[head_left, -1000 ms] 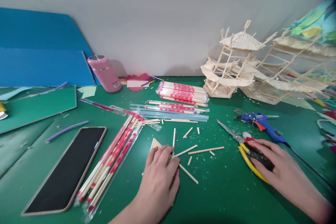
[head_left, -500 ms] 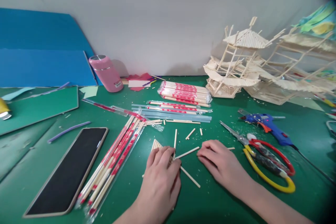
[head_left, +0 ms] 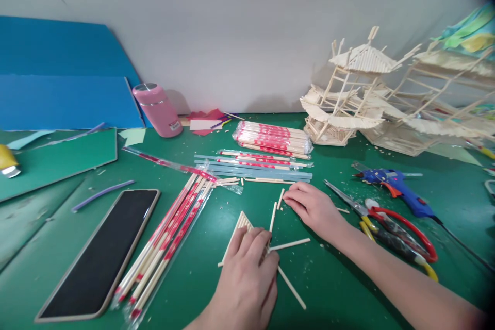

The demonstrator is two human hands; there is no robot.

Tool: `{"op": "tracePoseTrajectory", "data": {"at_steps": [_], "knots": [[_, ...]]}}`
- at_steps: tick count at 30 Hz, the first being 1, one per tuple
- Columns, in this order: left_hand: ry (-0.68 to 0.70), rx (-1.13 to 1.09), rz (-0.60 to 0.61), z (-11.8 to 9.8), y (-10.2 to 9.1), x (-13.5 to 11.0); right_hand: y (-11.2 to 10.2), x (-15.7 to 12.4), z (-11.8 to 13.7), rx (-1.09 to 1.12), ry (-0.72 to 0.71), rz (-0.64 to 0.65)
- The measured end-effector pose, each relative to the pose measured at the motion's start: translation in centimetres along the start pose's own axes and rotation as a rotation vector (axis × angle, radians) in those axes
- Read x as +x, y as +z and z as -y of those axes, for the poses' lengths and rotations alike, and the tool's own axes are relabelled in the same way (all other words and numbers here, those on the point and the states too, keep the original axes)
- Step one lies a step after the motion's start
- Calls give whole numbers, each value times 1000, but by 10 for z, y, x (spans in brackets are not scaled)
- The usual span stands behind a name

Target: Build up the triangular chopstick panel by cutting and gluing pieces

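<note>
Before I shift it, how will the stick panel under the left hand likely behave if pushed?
The stick panel probably slides rather than tips, since it sits low on the table. It should be light, given its slender parts. The jutting sticks look thin enough to snap.

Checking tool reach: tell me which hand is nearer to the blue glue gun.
Right. The right hand is left of the blue glue gun, with the pliers between them; the left hand is farther left, nearer the camera.

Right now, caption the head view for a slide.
Left hand on a wooden-stick panel, right hand by a short stick, pagoda model behind.
</note>
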State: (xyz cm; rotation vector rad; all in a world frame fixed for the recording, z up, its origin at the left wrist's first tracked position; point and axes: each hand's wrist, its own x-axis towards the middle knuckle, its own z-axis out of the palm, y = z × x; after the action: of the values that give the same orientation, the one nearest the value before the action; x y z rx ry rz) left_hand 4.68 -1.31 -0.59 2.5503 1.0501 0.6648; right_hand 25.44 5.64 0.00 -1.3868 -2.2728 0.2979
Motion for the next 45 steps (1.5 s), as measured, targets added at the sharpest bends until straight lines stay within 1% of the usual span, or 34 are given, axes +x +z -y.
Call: {"op": "tracePoseTrajectory", "data": {"at_steps": [2, 5, 7, 10, 12, 16, 21, 25, 29, 33, 36, 38, 41, 43, 45], "knots": [[-3, 9, -1, 0, 0, 0, 1, 5, 0, 2, -11, -4], [15, 13, -14, 0, 0, -1, -6, 6, -3, -24, 42, -54], [61, 11, -21, 0, 1, -1, -15, 0, -4, -66, 93, -75], [146, 4, 4, 0, 0, 1, -26, -15, -7, -154, 129, -41], [194, -2, 26, -1, -3, 3, -29, -26, -10, -224, 141, -19], [233, -7, 82, -3, -10, 9, -26, -37, -19, -318, 130, 14], [235, 27, 194, -3, -17, 21, -20, -30, -21, -345, 94, 54], [209, 23, 242, 5, -21, 32, -20, -22, -16, -310, 135, 43], [250, -17, 299, 13, -24, 35, -28, -21, -11, -211, 214, -9], [218, -40, 310, 15, -27, 32, -41, -27, -4, -89, 283, -61], [209, -59, 336, 15, -28, 29, -47, -37, 9, -26, 310, -42], [202, -72, 339, 17, -29, 27, -46, -47, 17, -9, 306, 12], [194, -98, 323, 21, -30, 23, -37, -63, 26, -40, 275, 81], [187, -116, 308, 24, -30, 19, -27, -71, 26, -91, 248, 89], [179, -130, 299, 25, -30, 17, -17, -73, 22, -142, 226, 77]]}}
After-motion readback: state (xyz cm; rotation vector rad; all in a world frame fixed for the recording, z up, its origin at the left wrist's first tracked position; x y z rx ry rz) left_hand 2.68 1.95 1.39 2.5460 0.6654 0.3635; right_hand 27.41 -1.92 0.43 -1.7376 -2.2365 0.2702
